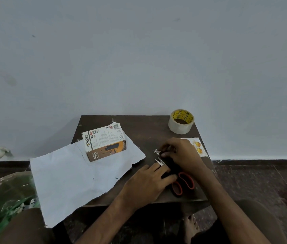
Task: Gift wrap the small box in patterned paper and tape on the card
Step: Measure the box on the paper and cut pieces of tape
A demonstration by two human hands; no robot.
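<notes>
**Fig. Wrapping task, early stage: trimming/prep, box not yet wrapped.**

Near, lower left of frame: crumpled green plastic bag (1,196) beside the person's knee.

Lower ctr: L hand (146,184) lies w/ fingers fairly straight across the black shank of the red-and-black-handled scissors (172,167), resting on it rather than closed round it. Just above, R hand (183,154) has fingers curled down over the blade end. Its grip looks closed, but what it holds can't be told, as the fingertips are hidden. Small white paper scraps (157,151) lie at the fingertips of both hands.

Left of ctr: large ragged-edged sheet of wrapping paper, plain white side up (72,180), overhanging the dark brown wooden surface (148,127). The small white-and-tan printed cardboard box (104,140) stands on the sheet's far part, bare, no fold around it.

Right edge of surface: small white card w/ orange round motifs (199,147), partly under the R hand. Far right corner: roll of clear tape w/ yellow printed core (179,128), well apart from the box.

Next move, judged: set scissors aside, centre box on sheet, bring paper edges up and over. Tape must be brought within reach first.
</notes>
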